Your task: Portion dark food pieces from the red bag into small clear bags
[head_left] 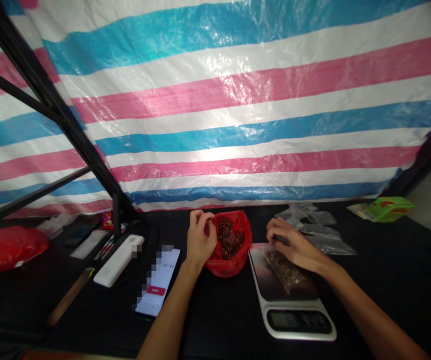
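Note:
My left hand (202,240) is closed on the left rim of a red plastic bag (227,269), with red film showing between thumb and fingers. Inside the open bag lie small brown, mottled pieces (230,237). My right hand (290,242) hovers over a kitchen scale (300,322), its fingers curled together. Whatever those fingers may hold is too dark to make out. Under that hand, a clear plastic bag with brown pieces (286,272) lies on the metal plate of the scale.
Several clear plastic bags (326,239) lie behind the scale, and a green box (390,209) stands far right. To my left are a lit phone (158,285), a white power bank (118,261) and a wooden-handled tool (70,296). Another red bag (12,250) is beside someone's arm.

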Available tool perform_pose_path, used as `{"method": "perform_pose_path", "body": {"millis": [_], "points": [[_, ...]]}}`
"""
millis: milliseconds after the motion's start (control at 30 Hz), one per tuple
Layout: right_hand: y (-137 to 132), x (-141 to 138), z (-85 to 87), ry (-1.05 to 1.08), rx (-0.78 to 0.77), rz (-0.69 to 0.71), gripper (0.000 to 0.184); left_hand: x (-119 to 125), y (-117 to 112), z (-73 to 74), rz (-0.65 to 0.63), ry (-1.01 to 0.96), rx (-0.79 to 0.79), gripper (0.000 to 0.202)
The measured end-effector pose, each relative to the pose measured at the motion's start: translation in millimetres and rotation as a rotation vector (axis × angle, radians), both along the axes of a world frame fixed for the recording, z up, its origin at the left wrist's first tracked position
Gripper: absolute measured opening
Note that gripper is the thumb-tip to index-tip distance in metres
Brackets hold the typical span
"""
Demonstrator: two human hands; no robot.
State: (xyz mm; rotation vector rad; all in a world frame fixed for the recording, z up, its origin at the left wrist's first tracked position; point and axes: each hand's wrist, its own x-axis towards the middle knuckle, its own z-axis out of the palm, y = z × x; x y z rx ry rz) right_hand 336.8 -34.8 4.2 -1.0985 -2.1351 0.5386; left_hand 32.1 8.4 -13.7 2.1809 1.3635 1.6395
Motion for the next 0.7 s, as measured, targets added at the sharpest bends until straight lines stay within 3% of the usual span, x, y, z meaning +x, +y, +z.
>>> {"method": "perform_pose_path", "body": {"millis": [67,167,367,500,600,700], "points": [[-1,-2,2.9,0.1,-0.024,0.007,0.016,7,-11,6.8,-0.086,0.004,0.026,0.02],[-4,-8,6.8,0.257,-0.073,0.024,0.019,24,-31,13.4,-0.306,0.007,-0.1,0.015],[-11,-26,5.7,0.532,-0.198,0.083,0.021,55,-58,8.7,-0.583,-0.208,-0.412,0.067],[-15,-37,2.9,0.61,-0.224,0.101,0.016,57,-51,4.8,-0.749,-0.337,-0.668,0.048],[-16,-43,-0.2,0.642,-0.211,0.098,0.012,55,-42,6.8,-0.788,-0.459,-0.784,0.054],[-16,-44,-3.9,0.667,-0.189,0.025,0.029,48,-33,10.0,-0.65,-0.451,-0.717,0.043]]}}
